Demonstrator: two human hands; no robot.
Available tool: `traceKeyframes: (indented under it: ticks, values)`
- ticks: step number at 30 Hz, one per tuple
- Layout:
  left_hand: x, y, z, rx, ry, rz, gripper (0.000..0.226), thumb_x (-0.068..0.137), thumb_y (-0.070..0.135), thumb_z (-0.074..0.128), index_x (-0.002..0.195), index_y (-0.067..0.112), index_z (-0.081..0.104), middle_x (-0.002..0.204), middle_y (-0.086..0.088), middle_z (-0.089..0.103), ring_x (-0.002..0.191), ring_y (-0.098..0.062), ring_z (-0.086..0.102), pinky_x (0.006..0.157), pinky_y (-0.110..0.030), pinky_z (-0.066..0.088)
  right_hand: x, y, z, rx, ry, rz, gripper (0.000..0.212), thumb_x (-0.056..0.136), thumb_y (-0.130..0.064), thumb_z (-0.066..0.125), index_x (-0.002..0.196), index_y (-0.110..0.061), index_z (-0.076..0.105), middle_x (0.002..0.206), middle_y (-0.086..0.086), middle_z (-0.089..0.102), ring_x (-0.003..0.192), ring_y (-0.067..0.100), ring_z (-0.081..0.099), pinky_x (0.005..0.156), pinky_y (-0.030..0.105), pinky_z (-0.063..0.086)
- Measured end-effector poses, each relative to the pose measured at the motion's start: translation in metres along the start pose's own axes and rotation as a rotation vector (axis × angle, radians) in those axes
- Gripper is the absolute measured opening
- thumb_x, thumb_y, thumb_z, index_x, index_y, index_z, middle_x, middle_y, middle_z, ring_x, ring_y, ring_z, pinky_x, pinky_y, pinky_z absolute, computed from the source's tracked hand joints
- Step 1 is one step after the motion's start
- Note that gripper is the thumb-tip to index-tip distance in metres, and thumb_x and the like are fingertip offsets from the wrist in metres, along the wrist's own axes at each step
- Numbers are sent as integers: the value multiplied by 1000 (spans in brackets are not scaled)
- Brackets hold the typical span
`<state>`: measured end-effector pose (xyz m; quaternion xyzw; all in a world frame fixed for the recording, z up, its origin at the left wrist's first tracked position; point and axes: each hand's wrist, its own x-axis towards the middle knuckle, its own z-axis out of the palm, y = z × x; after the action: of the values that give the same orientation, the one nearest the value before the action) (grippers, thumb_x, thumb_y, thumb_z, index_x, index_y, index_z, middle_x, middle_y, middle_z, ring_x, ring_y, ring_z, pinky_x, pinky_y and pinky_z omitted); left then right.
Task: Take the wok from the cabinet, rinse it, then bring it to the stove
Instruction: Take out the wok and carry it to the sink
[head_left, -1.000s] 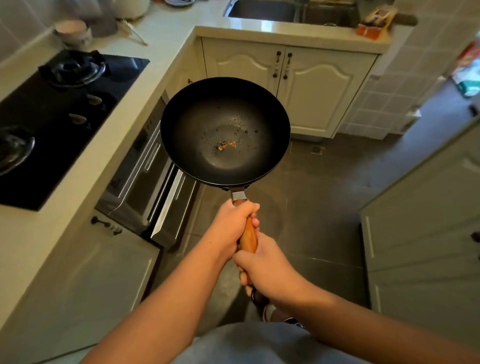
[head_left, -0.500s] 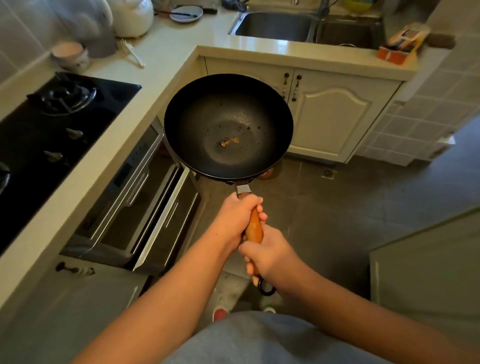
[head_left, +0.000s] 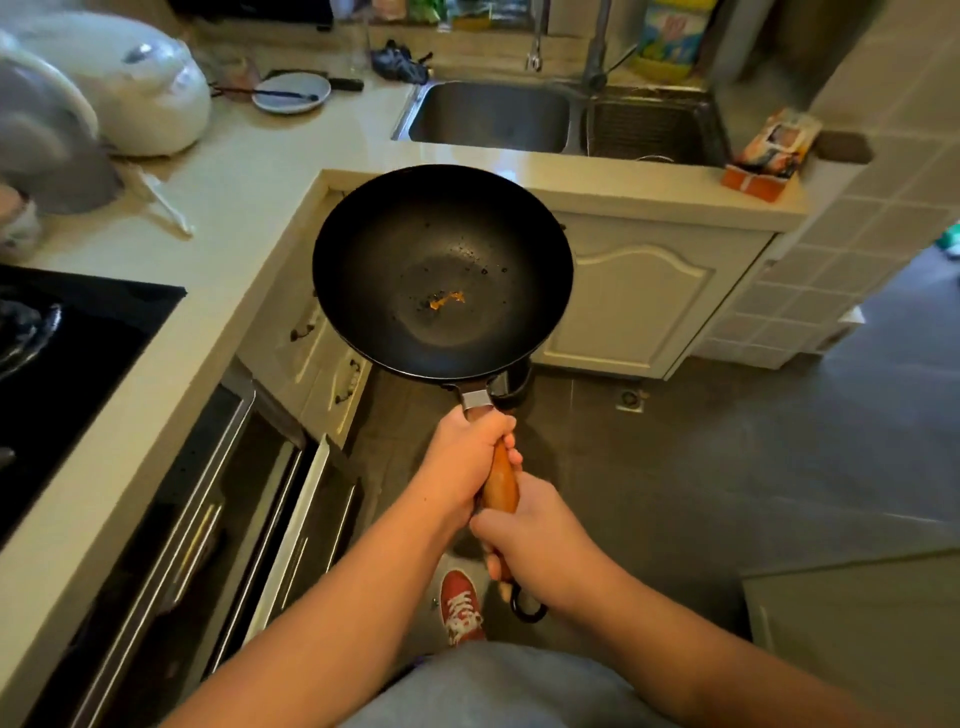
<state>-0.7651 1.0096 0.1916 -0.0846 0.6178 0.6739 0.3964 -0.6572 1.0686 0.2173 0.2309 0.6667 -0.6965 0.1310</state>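
Wok (head_left: 441, 270) handle mostly hidden inside both hands, left (head_left: 467, 462) and right (head_left: 535, 540), clenched around it.

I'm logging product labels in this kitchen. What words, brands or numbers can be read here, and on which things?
No text is legible.
Yellow-blue package behind the sink: print too blurred to read.
Orange packet on the counter: printed, unreadable.
Wok: no marking visible.

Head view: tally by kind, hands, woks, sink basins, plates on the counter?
Hands: 2, left hand and right hand, both on the wok handle
Woks: 1, wok
Sink basins: 2, left basin and right basin
Plates: 1, plate
Total: 6
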Motion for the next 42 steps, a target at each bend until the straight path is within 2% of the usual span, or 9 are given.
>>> traceKeyframes:
  ticks: [4,9,17,23,28,31,34,39,42]
  values:
    - [44,44,-3,30,-47,3,7,92,14,59,99,11,59,67,-2,60,55,-11,58,59,-28,56,48,-32,-8,37,26,-1,8,82,-4,56,81,-12,56,49,-3,55,42,12,53,44,26,47]
    - [99,88,7,66,-102,31,2,92,12,58,91,11,58,65,-3,58,54,-12,57,58,-27,53,101,-66,-32,77,33,-32,7,78,-4,54,80,-10,55,53,-1,54,42,11,54,42,26,46]
    - [210,149,34,117,-73,103,8,88,14,59,81,12,59,61,1,60,53,-11,60,56,-26,53,209,-114,-98,16,13,38,9,81,-7,56,83,-15,58,53,-3,57,43,11,55,50,29,50]
    - [284,203,59,89,-21,102,11,82,18,64,71,20,62,61,2,62,54,-12,61,57,-30,53,284,-160,-153,-6,-39,59,9,85,-4,58,85,-13,58,56,-2,57,39,6,54,44,27,48]
    - [326,239,71,68,63,105,7,84,15,62,84,11,57,59,2,61,52,-13,61,54,-29,53,333,-194,-180,-9,-63,157,11,85,-6,62,92,-15,60,64,1,59,41,7,54,45,24,48]
    - [351,258,76,65,127,113,6,84,9,59,87,7,54,55,2,60,49,-13,59,50,-26,52,362,-211,-194,-12,-92,219,10,83,-8,62,91,-14,62,65,0,60,45,9,55,51,25,50]
    - [376,276,73,50,136,90,5,85,7,58,87,7,54,55,2,61,49,-13,59,49,-25,52,387,-225,-202,-9,-142,170,9,78,-13,63,87,-13,61,69,2,59,59,15,56,65,35,49]
    - [426,311,60,57,164,43,6,84,7,60,89,5,56,58,0,62,52,-15,61,54,-29,52,430,-256,-206,126,-208,96,3,81,-7,57,80,-9,57,62,4,53,48,12,50,50,24,44]
    - [462,336,53,157,195,66,7,79,5,57,73,8,58,49,0,61,51,-19,60,54,-32,50,463,-279,-202,197,-164,116,12,85,-3,53,76,-10,53,56,2,49,41,10,46,40,20,39]
